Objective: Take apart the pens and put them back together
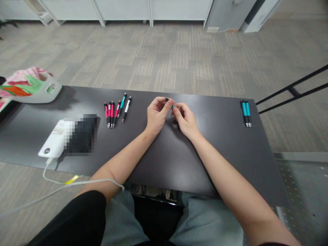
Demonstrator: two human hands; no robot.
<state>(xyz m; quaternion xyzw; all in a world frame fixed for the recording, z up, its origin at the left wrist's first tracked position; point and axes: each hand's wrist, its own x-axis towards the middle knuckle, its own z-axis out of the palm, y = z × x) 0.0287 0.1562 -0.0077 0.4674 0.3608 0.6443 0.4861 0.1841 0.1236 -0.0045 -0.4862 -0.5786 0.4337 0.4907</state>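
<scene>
Above the middle of the dark table (164,164), my left hand (157,114) and my right hand (186,119) meet around a teal and black pen (172,106). Fingers of both hands pinch it, so most of its length is hidden. To the left lie several red and black pens (109,114) side by side. Beside them are another teal pen (122,105) and a white and black pen (126,109). Two teal and black pens (246,113) lie together near the table's right end.
A white power bank (52,138) with a cable (84,181) lies on the left beside a blurred-out dark object (83,133). Farther left stands a pale plastic basket (48,90) with colourful cloth. Black metal bars (294,90) reach the table's right edge.
</scene>
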